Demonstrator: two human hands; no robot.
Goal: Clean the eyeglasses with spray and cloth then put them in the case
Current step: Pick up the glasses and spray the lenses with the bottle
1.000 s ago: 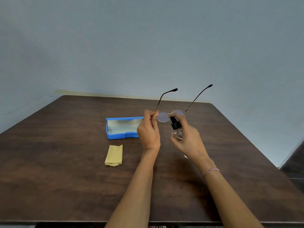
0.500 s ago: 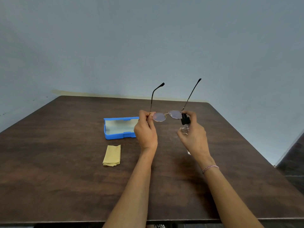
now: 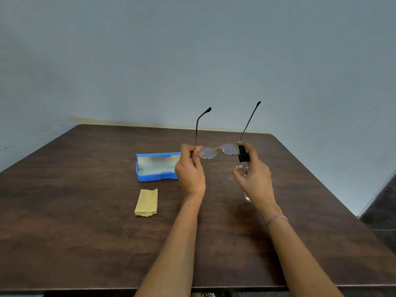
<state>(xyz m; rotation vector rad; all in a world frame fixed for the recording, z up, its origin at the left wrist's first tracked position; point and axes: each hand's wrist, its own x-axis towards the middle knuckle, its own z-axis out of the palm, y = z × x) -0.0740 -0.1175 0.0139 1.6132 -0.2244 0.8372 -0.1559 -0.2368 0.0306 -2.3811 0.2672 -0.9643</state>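
Note:
My left hand (image 3: pixel 189 171) pinches the left hinge of thin metal-framed eyeglasses (image 3: pixel 218 150), held above the table with both temples pointing up and away. My right hand (image 3: pixel 255 179) grips a small clear spray bottle (image 3: pixel 243 162) with a black nozzle, which sits just right of the right lens; a finger rests on top of the nozzle. An open blue case (image 3: pixel 157 167) with a pale lining lies on the table behind my left hand. A folded yellow cloth (image 3: pixel 146 203) lies in front of the case.
All of this sits on a dark brown wooden table (image 3: pixel 75 211) against a plain blue-grey wall. The table's right edge drops to a dark floor (image 3: pixel 383 215).
The glasses tilted so the temples stand more upright. The spray bottle moved from in front of the lenses to the right side of the frame.

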